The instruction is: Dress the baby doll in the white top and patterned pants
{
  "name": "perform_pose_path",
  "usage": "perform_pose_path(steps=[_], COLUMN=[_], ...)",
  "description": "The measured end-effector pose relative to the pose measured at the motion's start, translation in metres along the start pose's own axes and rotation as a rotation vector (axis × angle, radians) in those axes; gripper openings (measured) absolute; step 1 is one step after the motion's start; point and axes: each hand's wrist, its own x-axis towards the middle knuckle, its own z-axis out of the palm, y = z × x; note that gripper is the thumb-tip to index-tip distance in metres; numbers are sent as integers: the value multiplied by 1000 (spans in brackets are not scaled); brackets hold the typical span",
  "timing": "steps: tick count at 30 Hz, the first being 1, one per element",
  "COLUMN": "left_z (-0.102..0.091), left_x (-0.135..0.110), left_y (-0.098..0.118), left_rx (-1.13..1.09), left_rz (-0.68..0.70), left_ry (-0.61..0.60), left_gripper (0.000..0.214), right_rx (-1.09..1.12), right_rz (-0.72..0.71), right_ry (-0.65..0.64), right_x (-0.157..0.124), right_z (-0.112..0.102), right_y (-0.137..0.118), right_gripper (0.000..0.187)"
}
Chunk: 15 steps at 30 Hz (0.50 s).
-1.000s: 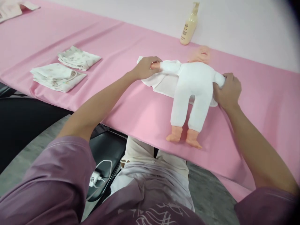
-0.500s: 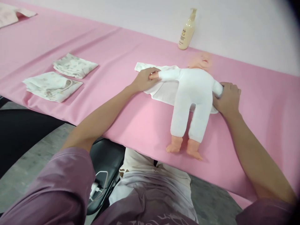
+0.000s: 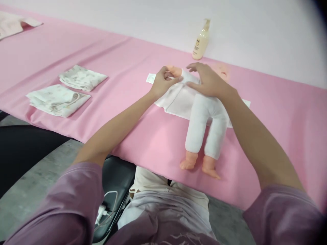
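Note:
A baby doll [image 3: 195,132] in a white cloth body lies on its back, bare feet toward me. A white baby shirt [image 3: 176,100] is spread beneath it. My left hand [image 3: 163,83] is closed at the doll's forearm, close to its small hand [image 3: 175,70]. Over the doll's chest and upper arm reaches my right hand [image 3: 211,80], thumb and fingers apart on either side of the sleeve. It covers the chest and part of the head [image 3: 222,70].
A pump bottle [image 3: 201,42] stands at the back of the pink-covered table [image 3: 143,136], by the wall. Two folded patterned cloths [image 3: 83,77] lie at left, and a pale pink cloth [image 3: 15,23] at the far left corner. Below is a black chair [image 3: 119,177] with a white charger [image 3: 101,212].
My right hand has left the doll's arm on the right and crossed over its chest to the other arm. That arm is now raised slightly, with my left hand still at it.

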Motion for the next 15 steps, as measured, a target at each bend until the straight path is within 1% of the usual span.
perform_pose_path(steps=[2, 3, 6, 8, 10, 13, 15], left_z=[6, 8, 15, 19, 24, 32, 39], left_x=[5, 5, -2, -7, -5, 7, 17], left_y=[-2, -5, -12, -15, -16, -14, -13], left_rx=[7, 23, 135, 256, 365, 465, 508], left_rz=[32, 49, 91, 98, 79, -4, -65], left_ry=[-6, -10, -50, -101, -155, -196, -188], left_gripper=[54, 51, 42, 39, 39, 41, 38], right_rx=[30, 39, 52, 53, 54, 69, 85], right_rz=[46, 75, 138, 166, 181, 156, 130], right_ry=[-83, -100, -70, -24, 25, 82, 101], right_x=[20, 25, 28, 23, 18, 14, 12], right_z=[8, 12, 21, 23, 24, 25, 25], right_y=[3, 6, 17, 21, 23, 24, 23], right_gripper=[76, 82, 92, 93, 91, 82, 76])
